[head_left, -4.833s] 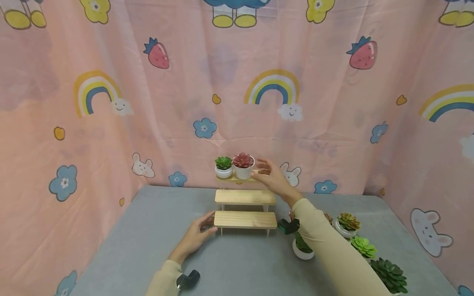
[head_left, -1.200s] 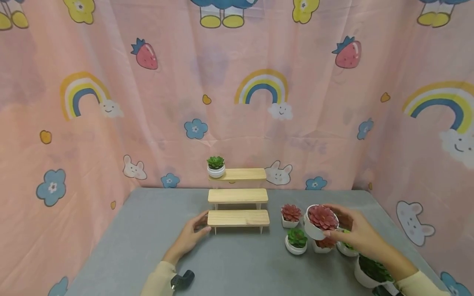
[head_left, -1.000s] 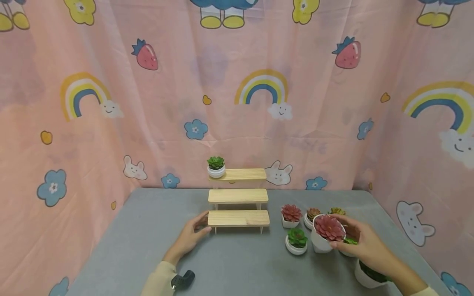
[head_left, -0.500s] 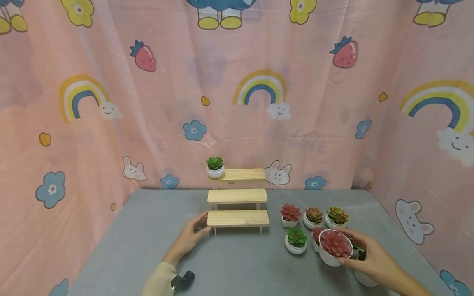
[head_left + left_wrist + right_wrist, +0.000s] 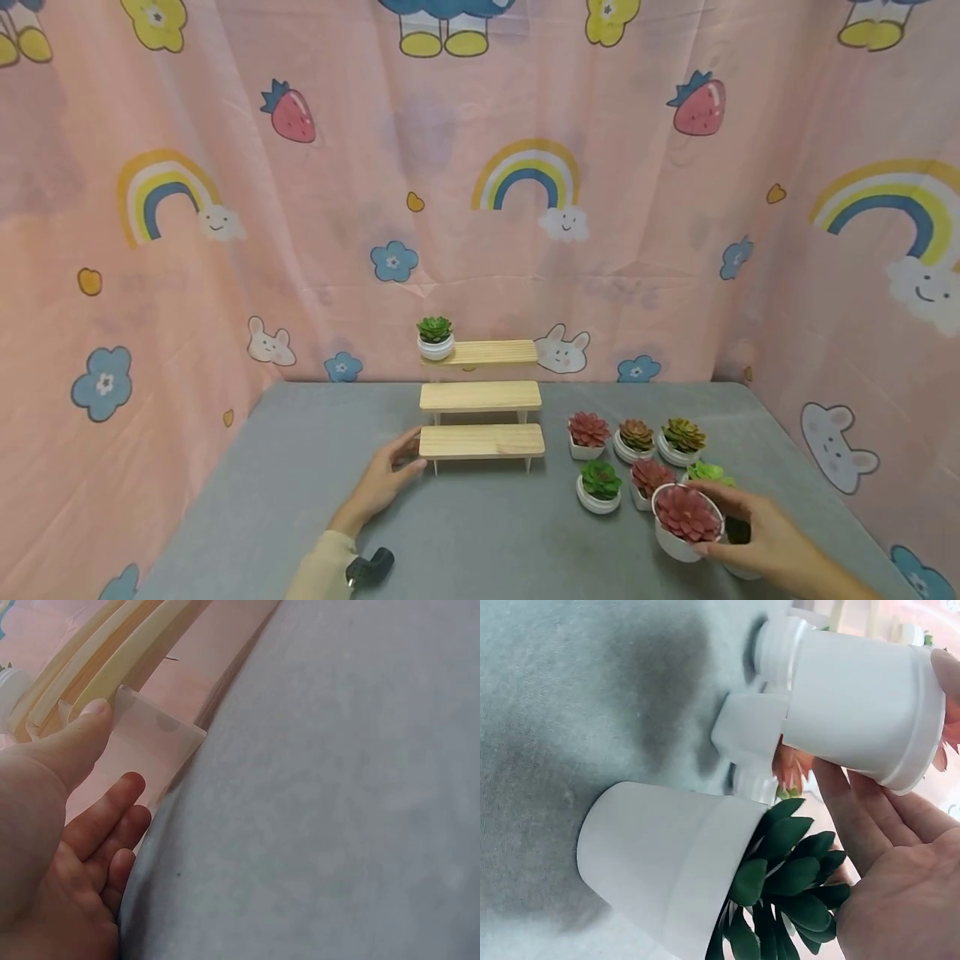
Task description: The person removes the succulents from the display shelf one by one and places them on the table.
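My right hand (image 5: 765,537) grips a potted red succulent (image 5: 686,517) by its white pot. In the right wrist view, the pot (image 5: 862,705) is off the grey table and my fingers curl round it. A dark green succulent (image 5: 787,877) in a white pot stands close beside that hand; in the head view the hand mostly covers it. My left hand (image 5: 382,483) rests at the left end of the lowest tier of a wooden step shelf (image 5: 482,442). Its thumb (image 5: 94,712) touches the board, and the fingers are loosely bent beside the clear leg.
A green succulent (image 5: 435,337) sits on the top tier's left end. Several potted succulents stand right of the shelf: red (image 5: 588,432), brownish (image 5: 636,437), yellow-green (image 5: 682,437), green (image 5: 600,483), another red (image 5: 651,477) and bright green (image 5: 708,475). A pink patterned curtain (image 5: 337,208) hangs behind.
The red succulent was on the top tier beside the green one; my right hand has carried it to the right and then nearer, over the other pots. My left hand stays at the shelf.
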A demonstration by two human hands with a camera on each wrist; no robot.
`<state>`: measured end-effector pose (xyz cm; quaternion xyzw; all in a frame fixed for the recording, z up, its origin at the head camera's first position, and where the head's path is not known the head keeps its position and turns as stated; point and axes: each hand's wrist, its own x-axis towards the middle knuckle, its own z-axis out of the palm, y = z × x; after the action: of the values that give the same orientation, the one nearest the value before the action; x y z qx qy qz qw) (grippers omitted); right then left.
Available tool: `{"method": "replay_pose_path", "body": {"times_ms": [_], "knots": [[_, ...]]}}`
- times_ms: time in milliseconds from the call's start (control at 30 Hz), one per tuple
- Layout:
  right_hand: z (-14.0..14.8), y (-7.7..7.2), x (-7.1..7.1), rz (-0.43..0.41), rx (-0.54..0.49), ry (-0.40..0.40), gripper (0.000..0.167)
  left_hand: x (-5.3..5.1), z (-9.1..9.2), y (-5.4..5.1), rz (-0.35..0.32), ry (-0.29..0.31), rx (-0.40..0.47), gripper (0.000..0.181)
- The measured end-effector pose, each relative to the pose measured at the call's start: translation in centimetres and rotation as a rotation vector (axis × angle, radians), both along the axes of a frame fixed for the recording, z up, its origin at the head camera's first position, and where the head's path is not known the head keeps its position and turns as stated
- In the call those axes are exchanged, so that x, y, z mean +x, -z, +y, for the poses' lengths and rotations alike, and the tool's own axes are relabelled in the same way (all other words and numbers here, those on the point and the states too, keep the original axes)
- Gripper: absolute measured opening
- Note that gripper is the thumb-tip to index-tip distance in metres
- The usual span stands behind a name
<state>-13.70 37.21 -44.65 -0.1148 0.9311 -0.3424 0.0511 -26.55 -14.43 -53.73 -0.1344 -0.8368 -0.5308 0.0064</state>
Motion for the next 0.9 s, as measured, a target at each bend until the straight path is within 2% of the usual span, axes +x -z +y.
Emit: {"method": "replay_pose_path", "body": {"times_ms": [267,433,533,900], "knots": [[-0.7,-0.1,-0.2,-0.007,0.069,-0.027,0.074,0.1,0.1,-0.1,-0.009,-0.001,0.004,0.061],[-1.4,-0.3,-0.7,-0.075,0.065,0.048,0.081,0.1,0.2,-0.3,-0.019,0.0,0.015,0.061],[-1.8,-0.3,-0.8,-0.076,0.071,0.061,0.082,0.1,0.1,-0.4,-0.022,0.0,0.02,0.061],[-2.2,0.5,-0.8,0.038,0.174,-0.072,0.08,0.0,0.0,-0.1,0.002,0.007,0.01,0.061]]}}
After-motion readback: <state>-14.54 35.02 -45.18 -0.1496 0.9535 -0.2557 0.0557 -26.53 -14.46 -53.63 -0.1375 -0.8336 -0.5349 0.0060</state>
